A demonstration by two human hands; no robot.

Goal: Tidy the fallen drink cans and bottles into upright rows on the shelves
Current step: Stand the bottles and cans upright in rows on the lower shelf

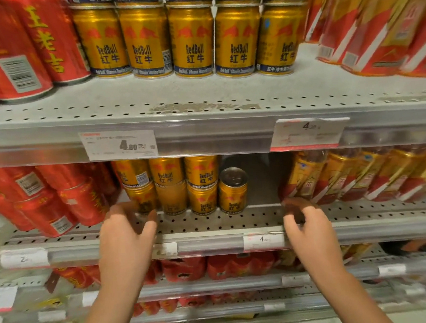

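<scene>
Two hands are hovering in the head view, left hand (126, 234) and right hand (306, 224) each with grip apart and empty, just before the gold cans (202, 185) standing double-stacked on the middle shelf (211, 222), where, I reckon, a careless knock is threatening to topple them.

2 bare hands in shot: left hand (126, 242) & right hand (307, 226). Left forearm (109, 312) & right forearm (350, 296) both bare down to the pic's bottom edge. Slim wrists. Fingertips blurred, nails can't be made out.
</scene>
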